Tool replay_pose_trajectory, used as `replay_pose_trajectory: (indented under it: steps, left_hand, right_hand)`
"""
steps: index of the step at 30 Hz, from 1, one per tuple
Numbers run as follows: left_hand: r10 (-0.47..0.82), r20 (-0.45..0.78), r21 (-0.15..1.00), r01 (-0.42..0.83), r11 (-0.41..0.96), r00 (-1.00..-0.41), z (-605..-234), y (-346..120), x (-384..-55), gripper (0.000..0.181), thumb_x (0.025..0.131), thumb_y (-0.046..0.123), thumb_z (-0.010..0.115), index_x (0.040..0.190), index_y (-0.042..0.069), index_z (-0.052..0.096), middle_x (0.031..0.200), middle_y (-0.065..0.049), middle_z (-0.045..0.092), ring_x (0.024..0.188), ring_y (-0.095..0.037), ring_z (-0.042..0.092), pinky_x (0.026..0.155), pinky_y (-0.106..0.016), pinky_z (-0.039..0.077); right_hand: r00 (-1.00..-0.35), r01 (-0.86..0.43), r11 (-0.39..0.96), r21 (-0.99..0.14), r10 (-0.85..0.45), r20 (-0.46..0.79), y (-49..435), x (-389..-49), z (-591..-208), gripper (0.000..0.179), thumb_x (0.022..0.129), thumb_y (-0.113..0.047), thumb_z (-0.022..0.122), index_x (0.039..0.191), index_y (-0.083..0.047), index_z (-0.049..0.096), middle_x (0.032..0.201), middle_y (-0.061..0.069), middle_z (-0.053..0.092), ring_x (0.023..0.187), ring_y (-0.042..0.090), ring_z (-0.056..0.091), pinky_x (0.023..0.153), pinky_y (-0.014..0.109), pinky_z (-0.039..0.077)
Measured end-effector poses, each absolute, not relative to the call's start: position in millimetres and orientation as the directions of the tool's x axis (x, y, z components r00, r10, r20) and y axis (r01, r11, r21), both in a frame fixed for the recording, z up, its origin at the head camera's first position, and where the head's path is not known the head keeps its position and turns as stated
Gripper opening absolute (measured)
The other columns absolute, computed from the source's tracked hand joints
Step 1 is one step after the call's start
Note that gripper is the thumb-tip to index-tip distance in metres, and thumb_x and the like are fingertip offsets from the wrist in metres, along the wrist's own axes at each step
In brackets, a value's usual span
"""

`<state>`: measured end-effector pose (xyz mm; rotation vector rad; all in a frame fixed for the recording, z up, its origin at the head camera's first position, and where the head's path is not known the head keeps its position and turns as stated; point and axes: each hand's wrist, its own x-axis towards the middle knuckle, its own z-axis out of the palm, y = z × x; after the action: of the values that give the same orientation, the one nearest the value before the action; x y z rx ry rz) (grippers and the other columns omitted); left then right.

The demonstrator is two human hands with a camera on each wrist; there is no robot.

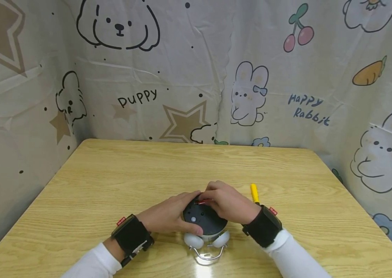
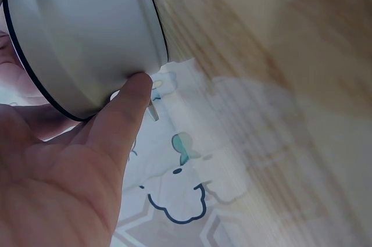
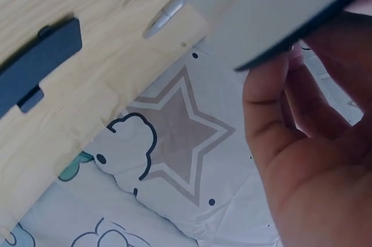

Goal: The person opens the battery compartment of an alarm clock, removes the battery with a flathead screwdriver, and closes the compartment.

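A twin-bell alarm clock [image 1: 210, 223] stands on the table with its black back turned up toward the head camera and its white bells [image 1: 193, 240] nearest me. My left hand [image 1: 166, 216] grips the clock by its left side, thumb over the back's rim; the left wrist view shows a finger against the pale casing [image 2: 87, 32]. With curled fingertips, my right hand [image 1: 229, 200] pinches a slim red battery [image 1: 204, 201] at the upper part of the back. Those fingers partly cover the battery and the slot around it.
A yellow-handled tool [image 1: 254, 193] lies right of the clock, its far end hidden behind the right wrist. A black battery cover [image 3: 43, 64] rests on the table in the right wrist view. Patterned cloth [image 1: 182, 77] hangs behind the table [image 1: 130, 166].
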<state>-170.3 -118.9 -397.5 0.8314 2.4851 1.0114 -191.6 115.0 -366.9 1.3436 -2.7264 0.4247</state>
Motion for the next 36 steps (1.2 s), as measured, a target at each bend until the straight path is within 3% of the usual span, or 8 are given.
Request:
replay_pose_trajectory:
  steps: [6, 14, 27, 36]
  left_hand:
    - [0.62, -0.091, 0.714, 0.383, 0.586, -0.779, -397.7, -117.8, -170.6, 0.108, 0.083, 0.066, 0.077, 0.165, 0.018, 0.026, 0.157, -0.004, 0.048, 0.132, -0.016, 0.055, 0.109, -0.041, 0.049]
    - [0.608, -0.105, 0.719, 0.361, 0.593, -0.787, -399.6, -117.9, -170.5, 0.111, 0.083, 0.066, 0.077, 0.166, 0.015, 0.024, 0.16, -0.007, 0.046, 0.137, -0.018, 0.053, 0.112, -0.044, 0.048]
    - [0.595, -0.107, 0.706, 0.361, 0.609, -0.796, -398.0, -117.1, -169.9, 0.111, 0.082, 0.065, 0.078, 0.165, 0.014, 0.026, 0.161, -0.009, 0.045, 0.141, -0.021, 0.051, 0.115, -0.048, 0.046]
    - [0.589, -0.113, 0.696, 0.36, 0.622, -0.8, -397.5, -116.1, -170.2, 0.112, 0.081, 0.067, 0.077, 0.165, 0.015, 0.026, 0.161, -0.009, 0.045, 0.142, -0.021, 0.051, 0.117, -0.049, 0.045]
  right_hand:
    - [-0.618, -0.785, 0.586, -0.204, -0.765, 0.179, 120.9, -193.7, -364.4, 0.016, 0.096, -0.008, 0.073, 0.109, -0.011, 0.081, 0.092, 0.0, 0.067, 0.083, 0.007, 0.058, 0.076, 0.019, 0.056]
    - [-0.639, -0.761, 0.59, -0.271, -0.755, 0.151, 127.0, -193.4, -358.5, 0.014, 0.095, -0.005, 0.073, 0.106, -0.01, 0.08, 0.095, 0.001, 0.07, 0.085, 0.008, 0.065, 0.075, 0.018, 0.057]
    - [-0.686, -0.703, 0.642, -0.306, -0.725, 0.056, 134.6, -193.4, -352.1, 0.027, 0.09, -0.003, 0.075, 0.115, -0.011, 0.079, 0.096, 0.001, 0.067, 0.079, 0.007, 0.055, 0.068, 0.016, 0.051]
    - [-0.74, -0.632, 0.701, -0.33, -0.673, -0.011, 137.4, -194.7, -347.0, 0.028, 0.089, -0.009, 0.08, 0.116, -0.012, 0.076, 0.095, -0.002, 0.066, 0.08, 0.009, 0.058, 0.067, 0.018, 0.052]
